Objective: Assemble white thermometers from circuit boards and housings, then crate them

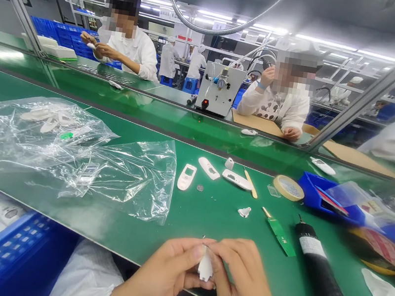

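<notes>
You have a white plastic piece (205, 268) pinched between your two hands, right by the near edge of the green bench (112, 232), its notched end pointing down toward you. Your left hand (161, 276) grips it with the thumb laid against its upper part, and your right hand (243, 288) closes on it from the other side with thumb and fingertips; what your fingers do behind it is hidden. A piece this small and seemingly light would probably slip or tip under uneven force, so let one hand hold it steady while the other works, and press with the pads rather than the nails to spare the surface. Held this near the edge, it could drop off the bench, so working a little farther in would be safer. Mind your right elbow: the black cylindrical tool (317, 267) lies close by on that side, pointed end away from you, with the green strip (281, 235) beside it. Just beyond your fingers sits a small white part (244, 212), easy to sweep aside by accident. Farther off, the white shell with a window (185, 178) and the round disc (200, 187) lie loose near the clear plastic bag (136, 178), so lift your hands clear of them when reaching across.
</notes>
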A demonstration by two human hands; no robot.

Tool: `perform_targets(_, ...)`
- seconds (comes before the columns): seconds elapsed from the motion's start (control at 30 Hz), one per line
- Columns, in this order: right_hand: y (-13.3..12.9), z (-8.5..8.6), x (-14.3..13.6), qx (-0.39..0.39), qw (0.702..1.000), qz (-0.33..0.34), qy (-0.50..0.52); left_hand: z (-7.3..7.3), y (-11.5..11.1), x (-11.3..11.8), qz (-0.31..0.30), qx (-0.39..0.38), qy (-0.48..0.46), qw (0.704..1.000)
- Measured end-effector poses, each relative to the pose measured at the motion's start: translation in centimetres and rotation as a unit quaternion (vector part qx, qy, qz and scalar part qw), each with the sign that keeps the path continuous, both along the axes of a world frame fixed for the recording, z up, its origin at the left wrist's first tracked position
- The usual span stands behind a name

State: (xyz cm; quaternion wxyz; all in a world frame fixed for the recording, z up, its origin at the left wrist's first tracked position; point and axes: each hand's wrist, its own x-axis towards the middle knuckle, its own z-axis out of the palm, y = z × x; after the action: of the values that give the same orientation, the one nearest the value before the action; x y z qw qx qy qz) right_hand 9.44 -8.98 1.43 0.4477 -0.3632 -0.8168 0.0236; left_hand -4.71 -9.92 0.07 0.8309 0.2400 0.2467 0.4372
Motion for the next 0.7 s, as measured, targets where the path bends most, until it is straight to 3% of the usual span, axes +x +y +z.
perform_targets(0.4, -0.9, 1.1, 1.2, -0.010, 0.988, -0.021, -0.151, -0.4, -0.1, 0.3, 0.022, -0.009, 0.008, 1.000)
perform_targets(0.7, -0.7, 0.6, 1.0, 0.020, 0.995, 0.003, -0.099, -0.2, -0.1, 0.3, 0.026, -0.008, 0.024, 0.999)
